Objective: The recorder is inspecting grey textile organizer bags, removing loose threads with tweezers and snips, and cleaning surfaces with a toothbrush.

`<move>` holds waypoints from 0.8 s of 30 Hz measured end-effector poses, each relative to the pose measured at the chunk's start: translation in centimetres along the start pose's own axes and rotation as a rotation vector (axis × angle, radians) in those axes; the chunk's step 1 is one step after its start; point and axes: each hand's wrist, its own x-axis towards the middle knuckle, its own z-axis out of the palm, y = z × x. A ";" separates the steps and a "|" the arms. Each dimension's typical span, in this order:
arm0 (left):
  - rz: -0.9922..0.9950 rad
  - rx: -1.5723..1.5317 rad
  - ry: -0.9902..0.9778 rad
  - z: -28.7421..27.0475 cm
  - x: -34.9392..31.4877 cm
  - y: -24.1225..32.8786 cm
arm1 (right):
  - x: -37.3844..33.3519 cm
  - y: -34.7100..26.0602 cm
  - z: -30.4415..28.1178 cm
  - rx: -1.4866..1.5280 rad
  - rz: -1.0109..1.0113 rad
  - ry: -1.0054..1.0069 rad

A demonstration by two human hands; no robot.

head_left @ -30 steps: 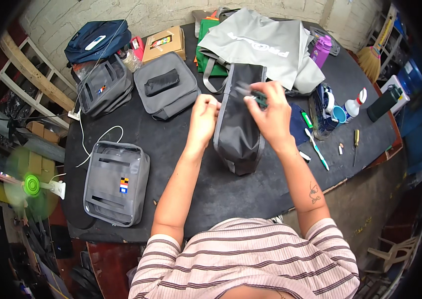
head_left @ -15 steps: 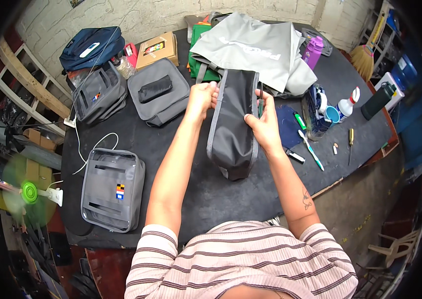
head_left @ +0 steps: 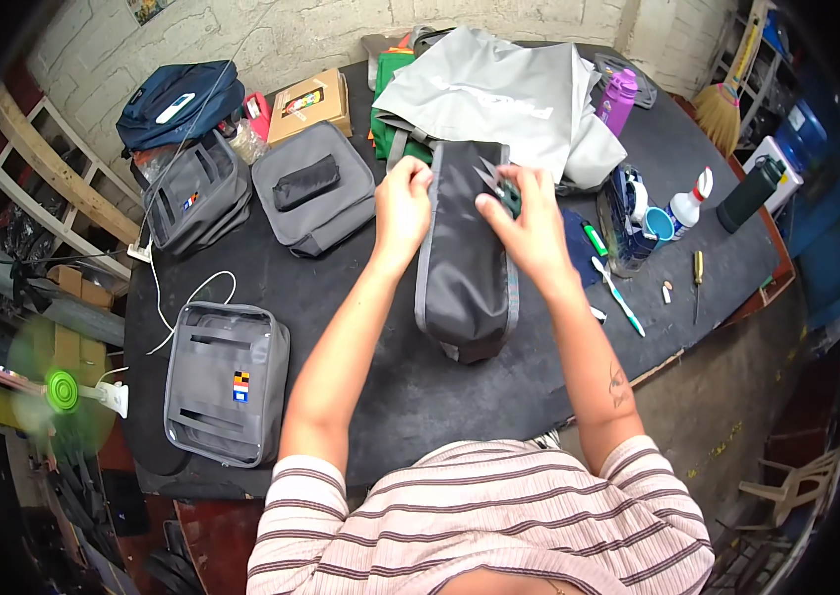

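A black fabric bag (head_left: 465,263) with grey edge binding stands on its narrow side in front of me. My left hand (head_left: 403,210) is closed in a pinch beside the bag's upper left edge; whatever lies between its fingertips is too small to make out. In my right hand (head_left: 531,223) is a pair of small green-handled thread snips (head_left: 506,194). Their pointed blades are apart and reach over the bag's upper right part, toward my left hand.
Grey bags with clear panels (head_left: 227,382) lie at left, another grey bag (head_left: 314,183) behind them. Grey fabric (head_left: 489,94) is heaped at the back. On the right are a toothbrush (head_left: 620,300), a screwdriver (head_left: 698,286), a spray bottle (head_left: 686,210) and a purple bottle (head_left: 617,102).
The snips have come up from beside the bag's right edge to above it, and their blades now show. My left hand stays at the left edge, its fingers drawn closer together.
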 end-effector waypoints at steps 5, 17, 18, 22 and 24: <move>-0.221 -0.312 0.114 0.7 -1.5 -0.5 | 4.8 1.7 0.9 -0.050 -0.228 -0.204; -0.391 -0.639 0.126 -0.1 -2.7 -1.0 | 4.9 -0.6 3.0 -0.011 -0.005 -0.305; -0.408 -0.661 0.100 -0.3 -2.8 -0.5 | 4.9 -0.5 2.9 -0.003 -0.007 -0.324; -0.411 -0.625 0.080 -0.9 -3.1 0.9 | 5.0 -0.1 3.1 0.001 -0.003 -0.342; -0.410 -0.634 0.086 -1.2 -3.2 1.2 | 4.6 -0.4 3.2 -0.036 -0.019 -0.324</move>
